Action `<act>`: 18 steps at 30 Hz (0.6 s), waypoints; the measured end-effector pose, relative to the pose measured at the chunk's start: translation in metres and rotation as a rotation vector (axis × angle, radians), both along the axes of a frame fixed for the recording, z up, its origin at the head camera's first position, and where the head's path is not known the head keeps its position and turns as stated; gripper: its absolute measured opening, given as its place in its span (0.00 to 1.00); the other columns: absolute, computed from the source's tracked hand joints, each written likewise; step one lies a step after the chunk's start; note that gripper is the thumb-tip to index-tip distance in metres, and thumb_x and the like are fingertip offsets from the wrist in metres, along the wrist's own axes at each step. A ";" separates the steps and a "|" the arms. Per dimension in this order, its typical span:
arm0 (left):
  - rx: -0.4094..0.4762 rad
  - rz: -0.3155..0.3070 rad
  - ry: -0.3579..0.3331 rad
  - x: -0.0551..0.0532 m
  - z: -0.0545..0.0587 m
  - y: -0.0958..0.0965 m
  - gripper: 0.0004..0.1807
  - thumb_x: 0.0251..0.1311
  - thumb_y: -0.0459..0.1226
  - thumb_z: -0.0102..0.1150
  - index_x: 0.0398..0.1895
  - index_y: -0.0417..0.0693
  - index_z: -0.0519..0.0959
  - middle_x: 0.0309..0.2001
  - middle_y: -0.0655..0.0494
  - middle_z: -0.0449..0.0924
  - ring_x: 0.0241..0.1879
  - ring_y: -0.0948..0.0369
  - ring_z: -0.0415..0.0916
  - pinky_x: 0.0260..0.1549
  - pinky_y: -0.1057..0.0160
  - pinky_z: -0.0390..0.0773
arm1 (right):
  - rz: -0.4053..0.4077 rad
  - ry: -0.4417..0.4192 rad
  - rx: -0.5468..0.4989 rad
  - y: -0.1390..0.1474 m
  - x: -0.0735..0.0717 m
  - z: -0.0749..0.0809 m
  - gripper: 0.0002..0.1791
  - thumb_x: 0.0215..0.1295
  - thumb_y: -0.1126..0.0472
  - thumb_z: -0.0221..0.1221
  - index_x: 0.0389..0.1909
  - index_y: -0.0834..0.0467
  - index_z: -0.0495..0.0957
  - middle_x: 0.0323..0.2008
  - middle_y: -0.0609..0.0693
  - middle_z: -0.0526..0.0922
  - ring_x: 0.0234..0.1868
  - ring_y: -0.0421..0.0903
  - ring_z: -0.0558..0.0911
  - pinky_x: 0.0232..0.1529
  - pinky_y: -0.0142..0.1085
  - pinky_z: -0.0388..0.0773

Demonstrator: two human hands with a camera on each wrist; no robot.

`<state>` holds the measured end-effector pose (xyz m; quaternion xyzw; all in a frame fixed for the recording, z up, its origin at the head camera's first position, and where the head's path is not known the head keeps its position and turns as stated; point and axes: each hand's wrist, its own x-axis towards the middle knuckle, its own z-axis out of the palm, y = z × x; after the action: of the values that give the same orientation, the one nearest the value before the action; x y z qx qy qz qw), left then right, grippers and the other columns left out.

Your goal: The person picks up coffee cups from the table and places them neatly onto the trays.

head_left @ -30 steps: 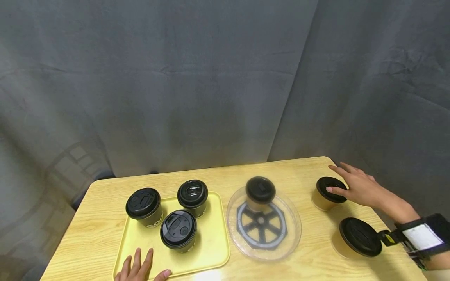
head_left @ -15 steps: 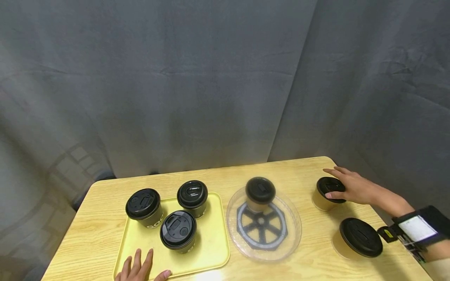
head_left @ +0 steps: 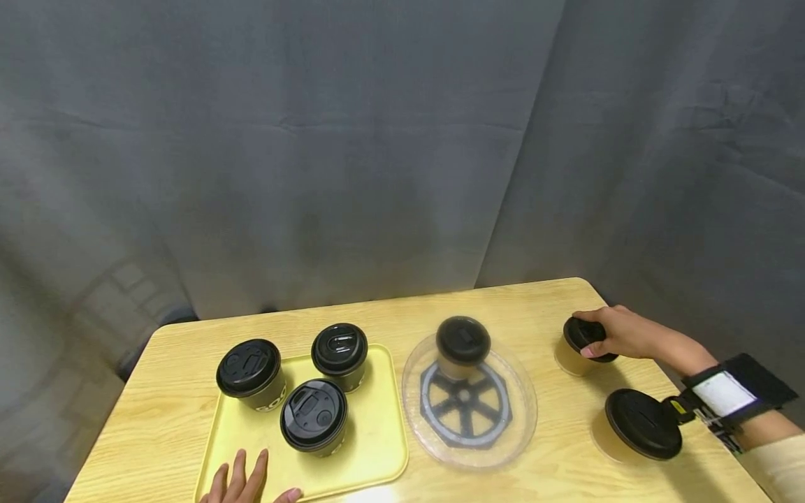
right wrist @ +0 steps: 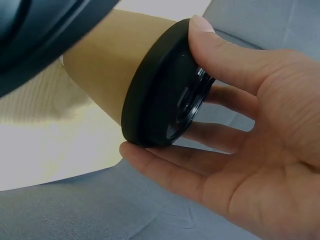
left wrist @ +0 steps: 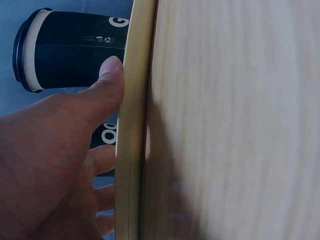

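Note:
At the table's right side, my right hand (head_left: 629, 333) grips the black lid of a brown paper coffee cup (head_left: 571, 358) from above. In the right wrist view, the thumb and a fingertip press opposite edges of that lid (right wrist: 155, 85); the cup stands on the table. My left hand (head_left: 235, 482) rests on the near edge of a yellow tray (head_left: 377, 436), fingers spread; its lower part is out of the head view. On the tray stand three dark lidded coffee cups, at the left (head_left: 248, 370), back (head_left: 339, 349) and front (head_left: 313, 417).
Right of the tray lies a clear round turntable (head_left: 468, 453) with a dark spoked base; one brown lidded cup (head_left: 463, 340) stands at its back. Another brown cup (head_left: 643, 423) stands near my right wrist. A grey curtain (head_left: 352, 154) hangs behind the table.
My right hand has come down and closed its thumb and fingers round the brown coffee cup's lid. The left hand stays on the tray. The head view has shifted slightly.

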<state>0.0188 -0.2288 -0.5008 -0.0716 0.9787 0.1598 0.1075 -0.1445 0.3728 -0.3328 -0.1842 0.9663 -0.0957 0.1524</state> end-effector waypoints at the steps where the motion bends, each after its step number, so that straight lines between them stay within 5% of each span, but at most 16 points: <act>1: 0.007 0.001 -0.003 0.001 0.000 0.000 0.53 0.49 0.73 0.54 0.67 0.42 0.69 0.68 0.24 0.58 0.65 0.20 0.50 0.54 0.21 0.55 | 0.001 -0.002 0.001 0.000 0.000 0.001 0.47 0.53 0.46 0.69 0.64 0.75 0.66 0.55 0.73 0.77 0.52 0.65 0.81 0.36 0.36 0.77; 6: 0.011 0.013 -0.020 0.001 0.002 0.001 0.54 0.48 0.74 0.54 0.67 0.42 0.69 0.69 0.24 0.55 0.66 0.21 0.48 0.55 0.21 0.53 | -0.019 -0.014 0.003 0.000 0.002 0.002 0.47 0.52 0.47 0.69 0.64 0.75 0.66 0.54 0.73 0.78 0.48 0.61 0.82 0.35 0.35 0.75; 18: 0.002 -0.009 -0.018 0.002 0.002 0.000 0.54 0.49 0.74 0.53 0.68 0.42 0.68 0.69 0.24 0.56 0.65 0.20 0.49 0.54 0.21 0.55 | -0.030 0.007 0.007 0.000 0.005 0.003 0.45 0.54 0.49 0.69 0.64 0.75 0.65 0.56 0.75 0.76 0.53 0.69 0.78 0.39 0.42 0.79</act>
<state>0.0211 -0.2286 -0.4989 -0.0684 0.9778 0.1599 0.1171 -0.1394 0.3724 -0.3297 -0.1696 0.9698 -0.0940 0.1481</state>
